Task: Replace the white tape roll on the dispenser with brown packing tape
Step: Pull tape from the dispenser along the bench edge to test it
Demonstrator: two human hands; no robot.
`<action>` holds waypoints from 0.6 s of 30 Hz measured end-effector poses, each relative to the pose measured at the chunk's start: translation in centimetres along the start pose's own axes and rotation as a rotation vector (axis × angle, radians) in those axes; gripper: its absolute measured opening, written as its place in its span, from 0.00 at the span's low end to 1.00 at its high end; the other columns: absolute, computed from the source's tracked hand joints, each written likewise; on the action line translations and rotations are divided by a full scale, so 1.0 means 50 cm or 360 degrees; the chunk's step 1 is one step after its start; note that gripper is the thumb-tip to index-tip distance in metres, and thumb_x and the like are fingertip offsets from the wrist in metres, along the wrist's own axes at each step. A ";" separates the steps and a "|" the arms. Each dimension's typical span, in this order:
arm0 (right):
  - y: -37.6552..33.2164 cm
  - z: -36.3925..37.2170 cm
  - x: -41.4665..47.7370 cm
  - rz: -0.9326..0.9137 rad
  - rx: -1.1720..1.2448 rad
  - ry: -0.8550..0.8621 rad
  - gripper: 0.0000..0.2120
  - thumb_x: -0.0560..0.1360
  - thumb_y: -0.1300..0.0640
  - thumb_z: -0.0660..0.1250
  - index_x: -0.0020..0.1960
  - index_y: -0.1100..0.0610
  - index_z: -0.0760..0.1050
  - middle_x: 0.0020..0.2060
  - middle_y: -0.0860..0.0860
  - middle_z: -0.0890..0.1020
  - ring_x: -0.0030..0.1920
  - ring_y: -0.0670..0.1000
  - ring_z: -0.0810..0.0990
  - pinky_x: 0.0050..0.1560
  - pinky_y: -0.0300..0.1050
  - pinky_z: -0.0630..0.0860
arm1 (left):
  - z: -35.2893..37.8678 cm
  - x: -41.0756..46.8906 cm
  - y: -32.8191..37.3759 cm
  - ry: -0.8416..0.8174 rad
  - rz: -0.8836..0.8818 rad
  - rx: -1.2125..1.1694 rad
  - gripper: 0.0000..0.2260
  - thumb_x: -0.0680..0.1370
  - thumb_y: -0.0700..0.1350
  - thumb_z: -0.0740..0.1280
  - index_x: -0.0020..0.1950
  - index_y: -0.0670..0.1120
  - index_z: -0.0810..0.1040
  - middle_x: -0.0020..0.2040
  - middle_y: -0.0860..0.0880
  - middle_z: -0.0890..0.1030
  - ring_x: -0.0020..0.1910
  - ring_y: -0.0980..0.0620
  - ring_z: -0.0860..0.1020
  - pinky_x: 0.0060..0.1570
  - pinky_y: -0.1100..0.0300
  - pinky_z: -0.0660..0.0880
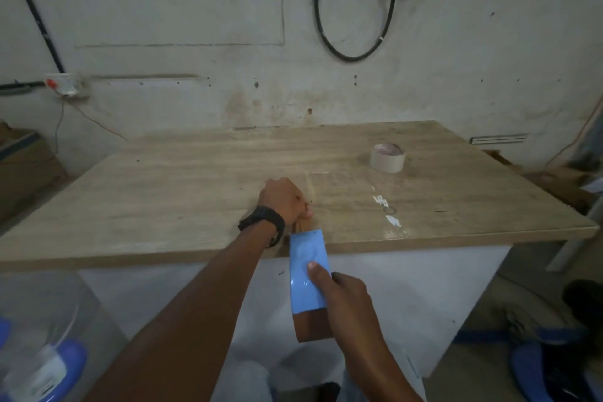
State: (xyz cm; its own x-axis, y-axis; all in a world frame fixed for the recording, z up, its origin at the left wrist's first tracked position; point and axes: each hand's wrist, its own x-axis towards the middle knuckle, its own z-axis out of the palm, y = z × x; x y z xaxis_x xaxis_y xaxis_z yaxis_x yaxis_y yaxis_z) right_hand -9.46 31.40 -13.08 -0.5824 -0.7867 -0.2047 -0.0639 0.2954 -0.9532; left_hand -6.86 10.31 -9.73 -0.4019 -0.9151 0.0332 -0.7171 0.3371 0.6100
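My right hand (346,297) grips a brown packing tape roll (311,323) seen edge-on below the table's front edge; a glossy blue strip (306,258) covers its upper part, with my thumb pressed on it. My left hand (284,197), with a black wristband, rests on the wooden table (195,173) near its front edge. Its fingers pinch a brownish strip of tape (301,225) that runs down to the roll. The white tape roll (387,158) lies flat on the table at the back right, apart from both hands. No dispenser can be made out.
A clear strip of tape (318,186) and white scraps (388,212) stick to the tabletop right of my left hand. Cardboard boxes (23,166) stand at the left, a clear plastic container (39,336) at the lower left. A black cable (352,42) loops on the wall behind.
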 end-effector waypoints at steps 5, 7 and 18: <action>0.000 0.008 0.011 0.0041 0.0079 -0.0024 0.23 0.72 0.37 0.66 0.41 0.57 0.83 0.38 0.51 0.86 0.42 0.52 0.85 0.50 0.56 0.79 | 0.011 -0.001 -0.007 0.0090 0.0068 0.0017 0.12 0.63 0.49 0.82 0.40 0.45 0.87 0.41 0.45 0.87 0.48 0.47 0.84 0.53 0.52 0.82; -0.001 0.009 0.014 0.0059 0.0152 -0.0051 0.23 0.71 0.37 0.67 0.42 0.57 0.83 0.39 0.51 0.87 0.43 0.52 0.85 0.53 0.57 0.80 | 0.014 -0.006 -0.006 0.0136 0.0103 0.0038 0.11 0.64 0.48 0.82 0.40 0.45 0.86 0.41 0.45 0.87 0.48 0.46 0.84 0.53 0.51 0.81; 0.007 0.000 -0.005 0.0091 0.0081 -0.0110 0.22 0.73 0.38 0.66 0.41 0.58 0.82 0.38 0.52 0.86 0.41 0.52 0.85 0.50 0.54 0.82 | 0.010 -0.003 -0.024 0.0163 0.0171 -0.0048 0.09 0.65 0.45 0.82 0.39 0.44 0.85 0.42 0.48 0.87 0.43 0.52 0.83 0.53 0.64 0.76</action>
State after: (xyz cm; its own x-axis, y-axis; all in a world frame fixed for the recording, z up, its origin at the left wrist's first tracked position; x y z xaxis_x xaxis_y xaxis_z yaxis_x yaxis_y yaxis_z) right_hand -9.32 31.68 -13.36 -0.5266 -0.8054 -0.2721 0.0100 0.3142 -0.9493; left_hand -6.20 10.14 -10.85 -0.4137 -0.8925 0.1794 -0.6550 0.4287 0.6223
